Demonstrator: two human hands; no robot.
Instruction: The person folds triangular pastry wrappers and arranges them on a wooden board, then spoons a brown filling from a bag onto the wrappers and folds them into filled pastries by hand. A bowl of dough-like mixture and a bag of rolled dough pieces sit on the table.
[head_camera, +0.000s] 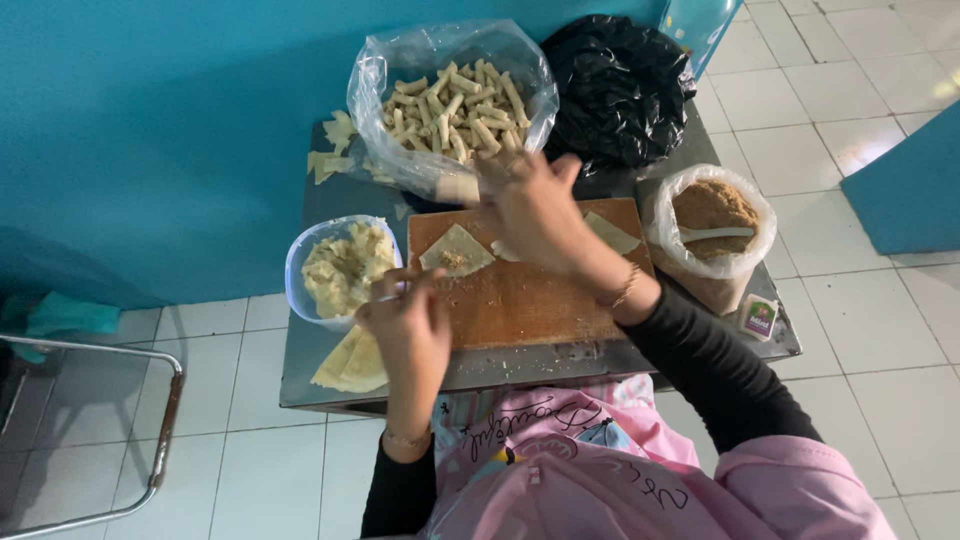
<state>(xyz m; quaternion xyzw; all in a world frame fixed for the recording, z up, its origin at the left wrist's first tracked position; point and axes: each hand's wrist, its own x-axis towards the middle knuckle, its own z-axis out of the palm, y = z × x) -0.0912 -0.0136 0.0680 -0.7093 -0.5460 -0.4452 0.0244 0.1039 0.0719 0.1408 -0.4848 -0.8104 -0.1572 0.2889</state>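
Observation:
My right hand (532, 205) reaches toward the clear plastic bag of rolled pastry sticks (455, 105) and holds a pale roll (460, 186) at its fingertips, just in front of the bag. My left hand (408, 325) hovers beside a clear tub of mashed yellow filling (340, 268), pinching what looks like a small utensil. A square wrapper with a dab of filling (455, 255) lies on the wooden cutting board (520, 300). More wrappers (612, 232) lie partly under my right hand.
A stack of pale wrappers (352, 365) lies at the table's near left corner. A bag of brown crumbs with a white spoon (712, 215) stands right. A black plastic bag (620, 85) sits behind. Wrapper scraps (335, 155) lie far left. A metal chair frame (100, 430) stands on the tiled floor.

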